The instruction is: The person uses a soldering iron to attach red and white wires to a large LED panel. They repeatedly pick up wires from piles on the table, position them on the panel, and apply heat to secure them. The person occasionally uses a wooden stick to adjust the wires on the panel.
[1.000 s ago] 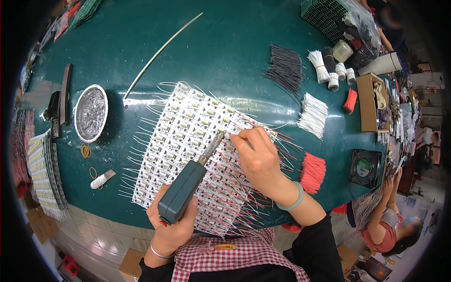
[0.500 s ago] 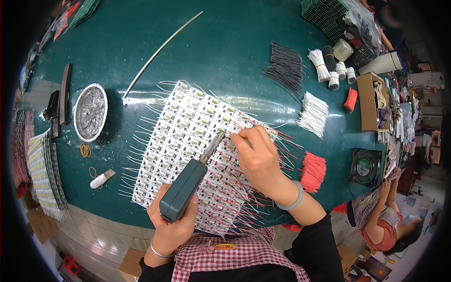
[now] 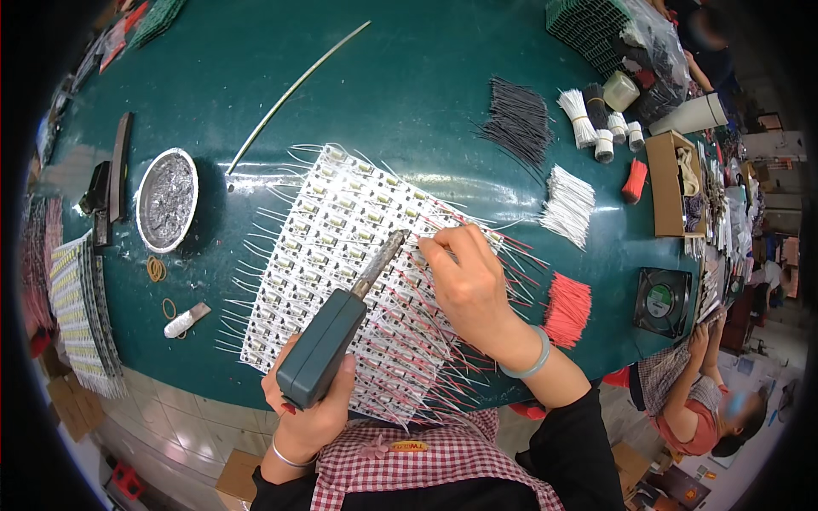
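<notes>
My left hand is wrapped around a dark green soldering gun. Its metal tip points up and away over a panel of small white circuit boards, close to my right fingertips. My right hand pinches low over the panel, thumb and forefinger together on what looks like a thin wire, mostly hidden by the fingers. Rows of white wires stick out from the panel's left edge. Red and white wires lie across its right and near parts.
Bundles of black wires, white wires and red wires lie at right, near a small fan and a cardboard box. At left stand a foil-lined bowl and stacked panels. A person sits at right.
The soldering gun has shifted slightly left and toward me, its tip drawing a little away from my right fingertips. My right hand stays nearly in place.
</notes>
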{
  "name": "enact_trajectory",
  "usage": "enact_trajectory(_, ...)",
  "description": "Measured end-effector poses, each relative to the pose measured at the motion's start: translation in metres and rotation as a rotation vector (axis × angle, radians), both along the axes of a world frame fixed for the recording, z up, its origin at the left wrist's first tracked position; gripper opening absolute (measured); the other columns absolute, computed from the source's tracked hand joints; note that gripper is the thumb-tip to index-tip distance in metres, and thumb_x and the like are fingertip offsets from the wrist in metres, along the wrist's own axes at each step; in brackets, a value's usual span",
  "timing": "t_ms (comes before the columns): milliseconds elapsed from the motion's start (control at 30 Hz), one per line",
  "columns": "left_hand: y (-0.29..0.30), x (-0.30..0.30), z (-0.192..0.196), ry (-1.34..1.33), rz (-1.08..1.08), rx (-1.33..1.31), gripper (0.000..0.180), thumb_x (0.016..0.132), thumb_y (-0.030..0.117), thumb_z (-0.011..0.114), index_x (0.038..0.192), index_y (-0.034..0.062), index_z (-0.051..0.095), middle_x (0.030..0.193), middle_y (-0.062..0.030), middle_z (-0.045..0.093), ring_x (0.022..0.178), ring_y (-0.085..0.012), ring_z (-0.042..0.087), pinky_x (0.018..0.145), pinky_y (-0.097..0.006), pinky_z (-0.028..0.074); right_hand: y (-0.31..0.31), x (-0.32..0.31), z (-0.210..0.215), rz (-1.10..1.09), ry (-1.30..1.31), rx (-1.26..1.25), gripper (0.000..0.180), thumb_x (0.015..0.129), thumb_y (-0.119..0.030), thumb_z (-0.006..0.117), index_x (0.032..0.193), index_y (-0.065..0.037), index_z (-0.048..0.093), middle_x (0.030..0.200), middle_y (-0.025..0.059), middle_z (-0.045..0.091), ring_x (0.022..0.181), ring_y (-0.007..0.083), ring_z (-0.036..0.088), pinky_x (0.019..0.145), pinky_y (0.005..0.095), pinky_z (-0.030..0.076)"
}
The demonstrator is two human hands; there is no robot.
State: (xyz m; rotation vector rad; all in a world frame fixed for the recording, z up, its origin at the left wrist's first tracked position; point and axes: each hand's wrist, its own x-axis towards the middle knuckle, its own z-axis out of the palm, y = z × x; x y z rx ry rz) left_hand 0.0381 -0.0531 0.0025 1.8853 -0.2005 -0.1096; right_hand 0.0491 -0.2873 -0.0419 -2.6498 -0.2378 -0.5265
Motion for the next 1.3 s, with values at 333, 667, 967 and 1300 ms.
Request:
enact_trajectory(333, -0.005, -0.002, -0.016, 0.015, 0.000, -0.064, 0.018, 0.076, -0.005, 0.073, 0.094, -0.0055, 0.069, 0.085, -0.0145, 0.067, 0.065, -0.0187, 0.063, 0.059, -0.029, 0.049, 0.002, 0.000, 0.000, -0.007, -0.014, -0.008, 0.026, 0.070, 0.001, 0.064, 0.095, 0.003, 0.066, 0.089, 0.0098, 0.057, 0.080, 0.0254, 0.056, 0.063, 0.0341, 0.049)
enact_trajectory(667, 0.012, -0.015, -0.012, 0.065, 0.130, 0.088, 0.019, 0.079, 0.000, 0.077, 0.096, -0.0036, 0.070, 0.093, -0.0108, 0.067, 0.078, -0.0164, 0.064, 0.069, -0.028, 0.051, 0.002, 0.000, -0.001, 0.002, -0.011, 0.003, 0.027, 0.070, 0.002, 0.064, 0.096, 0.004, 0.066, 0.088, 0.0108, 0.055, 0.079, 0.0261, 0.055, 0.064, 0.0349, 0.048)
enact_trajectory(967, 0.088, 0.050, 0.025, -0.377, 0.796, 0.109, 0.034, 0.085, -0.004, 0.066, 0.118, -0.0121, 0.063, 0.095, -0.0150, 0.068, 0.055, -0.0080, 0.048, 0.049, -0.021, 0.036, 0.006, 0.001, 0.003, 0.019, -0.001, 0.029, 0.028, 0.070, 0.002, 0.062, 0.098, 0.005, 0.065, 0.090, 0.0118, 0.055, 0.080, 0.0272, 0.054, 0.066, 0.0358, 0.047)
enact_trajectory(1300, 0.058, 0.034, 0.010, -0.103, 0.517, -0.080, 0.031, 0.084, -0.003, 0.069, 0.113, -0.0119, 0.063, 0.085, -0.0107, 0.066, 0.054, -0.0083, 0.051, 0.046, -0.021, 0.036, -0.009, -0.019, 0.025, -0.075, 0.081, -0.009, 0.028, 0.071, 0.003, 0.062, 0.099, 0.002, 0.066, 0.091, 0.0106, 0.057, 0.084, 0.0289, 0.059, 0.068, 0.0364, 0.051)
